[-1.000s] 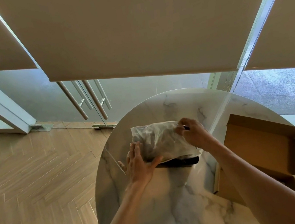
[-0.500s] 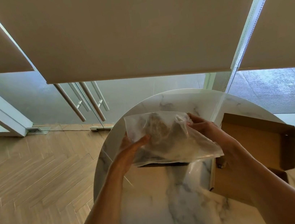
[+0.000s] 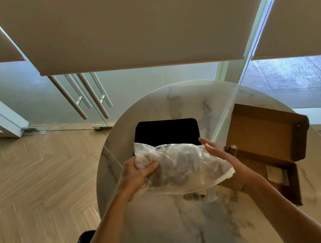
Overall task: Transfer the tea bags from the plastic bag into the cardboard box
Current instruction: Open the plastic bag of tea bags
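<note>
A clear plastic bag stuffed with brownish tea bags is held up above the round marble table. My left hand grips its left end, thumb curled over the plastic. My right hand supports the bag's right side from underneath with fingers stretched out. The open cardboard box lies on the table to the right of the bag, its lid flap folded back, nothing visible inside.
A black flat tray rests on the table behind the bag. The table edge curves close on the left, with wooden floor below. Glass doors and lowered blinds stand beyond the table.
The bag has been lifted off the black tray and drawn toward me. My left hand moved from flat on the bag to gripping its left end; my right hand slid under its right side.
</note>
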